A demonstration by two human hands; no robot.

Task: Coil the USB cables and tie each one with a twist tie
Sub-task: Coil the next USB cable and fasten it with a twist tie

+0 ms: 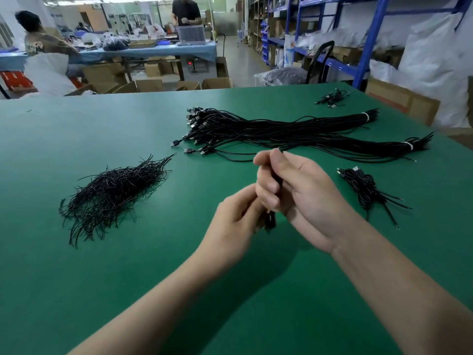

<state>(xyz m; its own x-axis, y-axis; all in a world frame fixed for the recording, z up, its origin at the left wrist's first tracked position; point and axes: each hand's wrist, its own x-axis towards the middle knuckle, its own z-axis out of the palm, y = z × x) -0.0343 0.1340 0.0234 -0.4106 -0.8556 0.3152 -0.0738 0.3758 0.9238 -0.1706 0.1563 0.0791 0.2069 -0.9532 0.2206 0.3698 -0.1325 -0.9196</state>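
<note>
Left hand (236,216): raised at centre, back toward the camera, fingers curled inward toward the right hand.
Right hand (294,190): palm turned left, fingers closed around a black cable bundle (270,220).
Forearms: bare, converging from the near edge.

Two bare forearms reach in from the bottom edge, with no sleeves, watch, bracelet or gloves on either. The left hand (236,216) and the right hand (299,196) carry no rings that can be seen. The fingernails look short and unpainted. No marks or bandages show on the arms.
</note>
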